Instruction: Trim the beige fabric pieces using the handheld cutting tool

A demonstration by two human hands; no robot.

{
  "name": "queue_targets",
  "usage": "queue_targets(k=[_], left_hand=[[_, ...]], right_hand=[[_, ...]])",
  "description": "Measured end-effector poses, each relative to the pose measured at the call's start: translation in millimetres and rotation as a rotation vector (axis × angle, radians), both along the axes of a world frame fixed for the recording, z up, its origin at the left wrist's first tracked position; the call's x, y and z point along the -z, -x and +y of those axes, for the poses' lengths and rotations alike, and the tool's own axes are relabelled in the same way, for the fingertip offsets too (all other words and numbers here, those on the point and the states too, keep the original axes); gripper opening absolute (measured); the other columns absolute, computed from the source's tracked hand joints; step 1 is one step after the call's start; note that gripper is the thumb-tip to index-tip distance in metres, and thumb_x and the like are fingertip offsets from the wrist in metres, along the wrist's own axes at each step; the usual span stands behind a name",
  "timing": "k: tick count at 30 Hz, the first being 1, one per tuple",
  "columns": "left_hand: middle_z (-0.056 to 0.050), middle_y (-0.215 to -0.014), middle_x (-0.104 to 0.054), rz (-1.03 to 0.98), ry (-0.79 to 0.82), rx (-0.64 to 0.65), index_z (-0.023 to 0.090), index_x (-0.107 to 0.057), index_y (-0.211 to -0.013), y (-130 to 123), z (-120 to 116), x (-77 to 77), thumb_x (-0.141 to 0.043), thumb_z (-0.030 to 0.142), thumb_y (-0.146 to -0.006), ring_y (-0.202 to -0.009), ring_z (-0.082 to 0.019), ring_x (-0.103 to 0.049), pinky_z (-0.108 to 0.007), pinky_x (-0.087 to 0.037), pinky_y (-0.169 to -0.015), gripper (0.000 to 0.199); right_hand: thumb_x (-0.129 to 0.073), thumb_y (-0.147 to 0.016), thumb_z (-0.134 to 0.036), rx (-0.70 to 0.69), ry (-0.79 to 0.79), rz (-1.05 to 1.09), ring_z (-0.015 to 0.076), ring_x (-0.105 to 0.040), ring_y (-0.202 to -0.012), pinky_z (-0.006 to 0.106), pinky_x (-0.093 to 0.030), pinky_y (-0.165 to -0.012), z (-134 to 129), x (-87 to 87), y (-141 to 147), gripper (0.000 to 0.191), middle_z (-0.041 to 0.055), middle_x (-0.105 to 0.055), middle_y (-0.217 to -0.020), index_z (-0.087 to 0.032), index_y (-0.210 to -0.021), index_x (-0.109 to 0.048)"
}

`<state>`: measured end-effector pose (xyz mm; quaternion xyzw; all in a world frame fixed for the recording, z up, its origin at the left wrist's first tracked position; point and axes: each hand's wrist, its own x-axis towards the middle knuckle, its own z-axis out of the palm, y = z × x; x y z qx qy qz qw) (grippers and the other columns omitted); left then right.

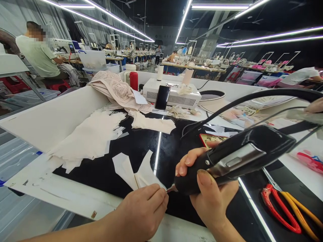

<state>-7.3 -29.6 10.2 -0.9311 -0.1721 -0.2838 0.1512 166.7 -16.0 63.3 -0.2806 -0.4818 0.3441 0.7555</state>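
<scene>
My left hand (145, 208) pinches the lower edge of a pale cream fabric piece (148, 169), which spreads in a V over the black work surface (141, 141). My right hand (209, 188) is wrapped around a thick black corded handheld tool (239, 154) with a silver lever on its side. The tool's narrow metal tip (172, 189) points left and meets the fabric's edge just beside my left fingertips. Whether the tip presses on the cloth or only touches it, I cannot tell.
Stacked cream fabric pieces (88, 134) lie left, with lace-patterned pieces (118, 87) behind. A phone (163, 97) leans on a white vented box (174, 90). Red-and-yellow-handled scissors (282, 205) lie right. The tool's cable (242, 101) arches overhead. A person (40, 53) sits at a sewing machine.
</scene>
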Motion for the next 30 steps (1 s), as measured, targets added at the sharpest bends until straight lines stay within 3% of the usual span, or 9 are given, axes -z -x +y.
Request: queue_targets(k=[9,16,22,30], left_hand=[[-0.010,-0.108,-0.077,0.048,-0.020,-0.052,0.003,-0.074,-0.116,8,5,9.4,-0.061,0.009,-0.105,-0.104,-0.020,-0.070,-0.032,-0.055,-0.106,0.018],[-0.011,-0.111,-0.073,0.094,0.020,-0.136,0.005,-0.071,-0.121,11,4,7.3,-0.057,0.024,-0.110,-0.102,-0.024,-0.068,-0.037,-0.054,-0.099,0.026],[-0.011,-0.111,-0.073,0.009,0.081,-0.160,0.007,-0.069,-0.121,11,2,16.8,-0.053,0.022,-0.110,-0.101,-0.023,-0.069,-0.036,-0.054,-0.095,0.024],[-0.011,-0.115,-0.074,0.026,0.062,-0.172,0.010,-0.068,-0.127,11,0,18.6,-0.050,0.027,-0.113,-0.111,-0.024,-0.068,-0.038,-0.048,-0.106,0.029]], right_hand=[[-0.080,-0.091,-0.036,0.021,0.004,-0.020,0.0161,-0.065,-0.058,0.033,-0.057,-0.054,-1,-1.8,0,0.040,-0.0033,-0.066,-0.083,-0.029,-0.123,-0.057],[-0.079,-0.092,-0.035,0.028,-0.012,-0.029,0.0163,-0.064,-0.058,0.033,-0.056,-0.053,-1,-2.2,-1,0.039,-0.0032,-0.067,-0.082,-0.029,-0.123,-0.058],[-0.080,-0.091,-0.035,0.026,-0.004,-0.028,0.0165,-0.064,-0.058,0.033,-0.056,-0.054,-2,-3.1,-1,0.038,-0.0037,-0.067,-0.082,-0.030,-0.122,-0.059],[-0.079,-0.091,-0.036,0.037,0.011,-0.036,0.0159,-0.063,-0.058,0.033,-0.057,-0.053,-3,-4.1,-2,0.037,-0.0040,-0.066,-0.081,-0.029,-0.122,-0.060]])
